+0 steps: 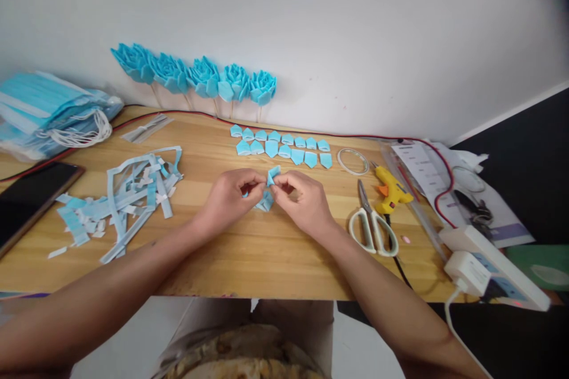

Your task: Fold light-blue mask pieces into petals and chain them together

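Between my two hands, above the middle of the wooden table [275, 254], is a small folded piece of light blue mask fabric [273, 174]. My left hand [237, 190] pinches its left side with thumb and forefinger. From the right, my right hand [299, 196] pinches the same piece. Just below it, more blue fabric pieces [265, 201] lie on the table, partly hidden by my fingers. Beyond my hands, several folded blue petals [272, 148] with pointed ends lie in two rows.
Blue fabric flowers [204, 77] on sticks lean against the wall. Fabric scraps [133, 189], a phone [35, 198] and a pack of masks [48, 106] lie left. On the right are scissors [372, 225], a tape roll [352, 161], a yellow glue gun [391, 188] and a power strip [498, 266].
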`<state>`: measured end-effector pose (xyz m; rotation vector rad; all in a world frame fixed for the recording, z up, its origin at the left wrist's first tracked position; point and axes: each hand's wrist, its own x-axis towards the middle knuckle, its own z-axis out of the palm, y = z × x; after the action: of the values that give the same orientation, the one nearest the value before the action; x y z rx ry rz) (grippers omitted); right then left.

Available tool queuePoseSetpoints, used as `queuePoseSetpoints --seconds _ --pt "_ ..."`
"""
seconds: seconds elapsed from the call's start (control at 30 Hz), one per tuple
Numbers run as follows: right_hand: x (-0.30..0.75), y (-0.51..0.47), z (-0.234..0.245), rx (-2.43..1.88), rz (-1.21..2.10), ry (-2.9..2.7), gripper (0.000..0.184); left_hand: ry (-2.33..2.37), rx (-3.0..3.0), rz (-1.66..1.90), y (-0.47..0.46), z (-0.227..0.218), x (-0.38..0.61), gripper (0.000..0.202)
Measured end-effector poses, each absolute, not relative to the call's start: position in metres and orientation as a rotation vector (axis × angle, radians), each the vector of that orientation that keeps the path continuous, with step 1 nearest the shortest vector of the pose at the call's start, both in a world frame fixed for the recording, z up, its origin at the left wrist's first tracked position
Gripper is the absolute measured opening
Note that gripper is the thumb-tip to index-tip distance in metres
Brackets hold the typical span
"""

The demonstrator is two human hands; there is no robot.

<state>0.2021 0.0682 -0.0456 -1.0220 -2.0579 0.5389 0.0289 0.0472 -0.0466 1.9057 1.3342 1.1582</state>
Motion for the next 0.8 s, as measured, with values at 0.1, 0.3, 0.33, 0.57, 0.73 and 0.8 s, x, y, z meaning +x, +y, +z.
queuePoseSetpoints --seconds 0.1,0.3,0.33,0.57,0.73,0.8 --pt "0.2025 0.0686 -0.0463 -1.019 0.54 -2.05 0.007 1.34 1.911 1.14 0.047 -0.0467 0.0288 0.013" --pt "0.2028 0.0691 -0.0464 -1.028 0.537 -2.051 0.006 1.338 1.903 1.152 0.0466 -0.0468 0.0289 0.014" --pt "0.2028 0.0691 -0.0462 -1.028 0.538 -2.051 0.007 1.338 1.901 1.155 0.0467 -0.0468 0.0289 0.014" --pt "0.2022 0.0685 -0.0458 -1.027 0.571 -2.046 0.007 1.352 1.923 1.145 0.0476 -0.0474 0.0287 0.015" --pt "0.2033 0.0707 -0.0427 -1.082 0.918 -1.85 0.007 1.375 1.842 1.144 0.0463 -0.0446 0.0289 0.016" --pt "0.2048 0.0726 -0.0411 -1.075 1.095 -1.729 0.011 1.375 1.771 1.164 0.0466 -0.0428 0.0279 0.017"
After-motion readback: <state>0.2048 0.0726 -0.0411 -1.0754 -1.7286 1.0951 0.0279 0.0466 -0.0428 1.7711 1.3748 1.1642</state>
